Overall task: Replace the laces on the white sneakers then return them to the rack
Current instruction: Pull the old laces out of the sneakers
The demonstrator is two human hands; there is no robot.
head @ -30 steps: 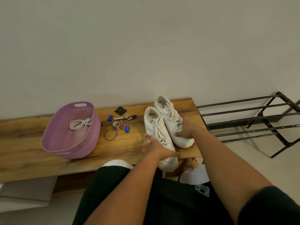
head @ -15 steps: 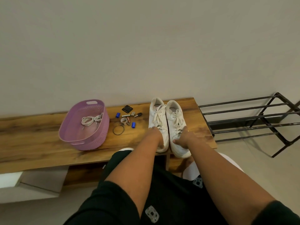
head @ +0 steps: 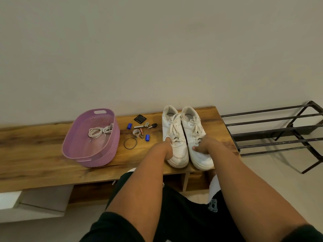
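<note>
Surface: a long wooden bench point(head: 35, 151) with a dark, streaked grain, standing against a plain pale wall point(head: 157, 49); open compartments show under its front edge.
Floor: pale, seen to the right of the bench and below it.
Rack: one black metal shoe rack point(head: 279, 130) with barred tiers, just off the bench's right end, nothing on the tiers in view.
Container: one lilac plastic basket point(head: 104, 154) with a woven-look wall and cut-out handles, on the bench left of the sneakers.
Basket contents: white laces point(head: 97, 131) coiled in two small bundles on its floor.
Sneakers: two, a white pair side by side at the bench's right end, toes toward the person and reaching the front edge; left sneaker point(head: 176, 137) and right sneaker point(head: 195, 133) touch or nearly touch along their inner sides; both are laced, with loose white lace ends.
Small items: a scatter between the basket and the sneakers; two blue caps or clips point(head: 129, 126), one black square piece point(head: 140, 119), one metal bangle point(head: 130, 143), one dark key point(head: 153, 126), plus a few small metal pieces too small to name.
Left hand point(head: 168, 145): against the outer side of the left sneaker, fingers curled round its edge, holding it.
Right hand point(head: 204, 145): on top of the right sneaker's forefoot, thumb pressed to the upper, fingers wrapped over the outer side, holding it.
Clothing: black shorts and dark sleeves.
</note>
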